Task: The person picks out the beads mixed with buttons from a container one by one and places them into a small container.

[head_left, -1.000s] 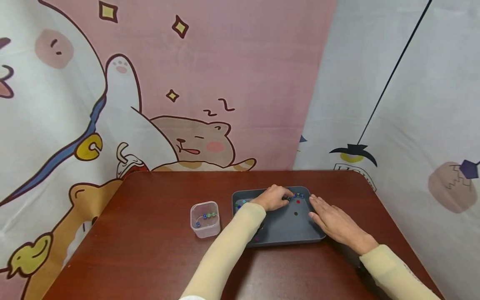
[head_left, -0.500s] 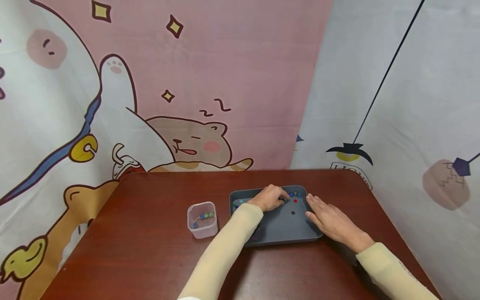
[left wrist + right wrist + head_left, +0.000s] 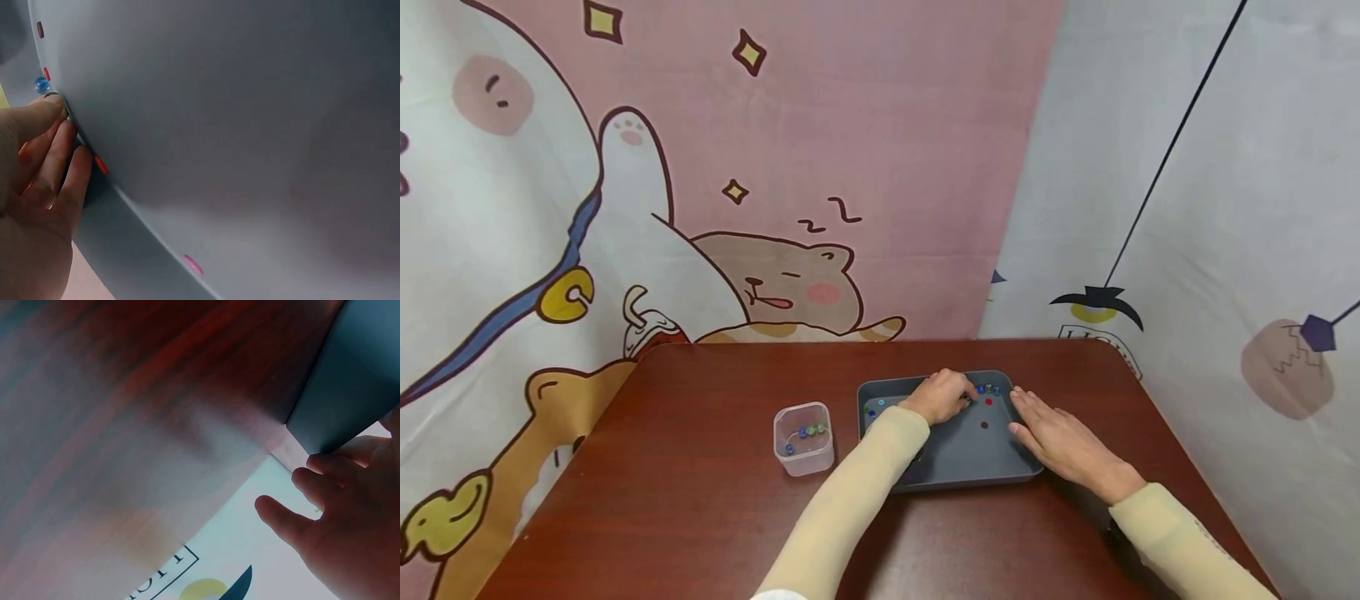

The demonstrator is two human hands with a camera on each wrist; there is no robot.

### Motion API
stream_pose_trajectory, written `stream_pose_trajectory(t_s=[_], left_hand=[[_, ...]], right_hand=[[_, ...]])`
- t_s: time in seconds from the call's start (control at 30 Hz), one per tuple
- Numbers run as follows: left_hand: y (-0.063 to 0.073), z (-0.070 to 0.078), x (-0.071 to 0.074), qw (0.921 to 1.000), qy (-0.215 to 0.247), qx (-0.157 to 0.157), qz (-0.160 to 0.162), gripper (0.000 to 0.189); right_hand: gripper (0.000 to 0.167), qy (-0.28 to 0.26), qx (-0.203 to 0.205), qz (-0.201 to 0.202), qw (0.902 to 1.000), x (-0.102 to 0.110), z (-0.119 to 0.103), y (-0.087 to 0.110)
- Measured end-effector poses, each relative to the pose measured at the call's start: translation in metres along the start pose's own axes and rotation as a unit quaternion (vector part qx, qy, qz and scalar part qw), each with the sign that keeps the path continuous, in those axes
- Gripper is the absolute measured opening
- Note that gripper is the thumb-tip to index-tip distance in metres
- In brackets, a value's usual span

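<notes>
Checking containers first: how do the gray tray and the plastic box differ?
The tray is wide, shallow and opaque; the box is smaller, relatively deeper and translucent. The left hand is in the tray, while no hand touches the box. Both sit on the table and hold small beads.

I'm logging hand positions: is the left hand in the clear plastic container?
No, the head view shows the left hand at the far side of the grey tray, away from the container.
</notes>
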State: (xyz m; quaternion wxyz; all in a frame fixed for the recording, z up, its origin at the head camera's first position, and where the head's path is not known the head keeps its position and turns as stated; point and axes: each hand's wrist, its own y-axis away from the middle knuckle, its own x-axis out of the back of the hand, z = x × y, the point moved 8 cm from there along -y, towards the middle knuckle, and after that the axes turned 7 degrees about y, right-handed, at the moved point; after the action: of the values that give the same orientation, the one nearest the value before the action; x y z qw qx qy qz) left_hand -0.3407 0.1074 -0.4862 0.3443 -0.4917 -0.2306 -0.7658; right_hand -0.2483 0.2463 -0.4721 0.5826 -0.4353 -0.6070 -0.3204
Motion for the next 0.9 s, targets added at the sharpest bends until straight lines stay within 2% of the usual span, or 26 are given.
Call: stream_pose_trajectory(t_s=[0.23, 0.33, 0.5, 0.77, 0.9], left_hand=[[0.002, -0.004, 0.005, 0.9995, 0.028, 0.008, -0.01, 0.022], [0.004, -0.003, 0.01, 0.9986, 0.051, -0.001, -0.011, 0.022], [0.012, 0.002, 0.026, 0.9955, 0.091, -0.024, 0.0, 0.022], [0.034, 0.009, 0.061, 0.9792, 0.195, -0.042, 0.036, 0.022], [0.044, 0.013, 0.079, 0.9723, 0.22, -0.053, 0.06, 0.023]], right_hand=[[0.064, -0.003, 0.001, -0.005, 1.0, -0.001, 0.001, -0.001], [0.065, -0.005, -0.002, -0.008, 1.0, -0.004, 0.002, 0.001], [0.065, -0.006, -0.003, -0.002, 1.0, -0.004, 0.001, 0.002], [0.065, -0.007, -0.003, -0.004, 1.0, -0.004, 0.003, 0.003], [0.065, -0.006, -0.002, -0.004, 1.0, -0.004, 0.002, 0.0]])
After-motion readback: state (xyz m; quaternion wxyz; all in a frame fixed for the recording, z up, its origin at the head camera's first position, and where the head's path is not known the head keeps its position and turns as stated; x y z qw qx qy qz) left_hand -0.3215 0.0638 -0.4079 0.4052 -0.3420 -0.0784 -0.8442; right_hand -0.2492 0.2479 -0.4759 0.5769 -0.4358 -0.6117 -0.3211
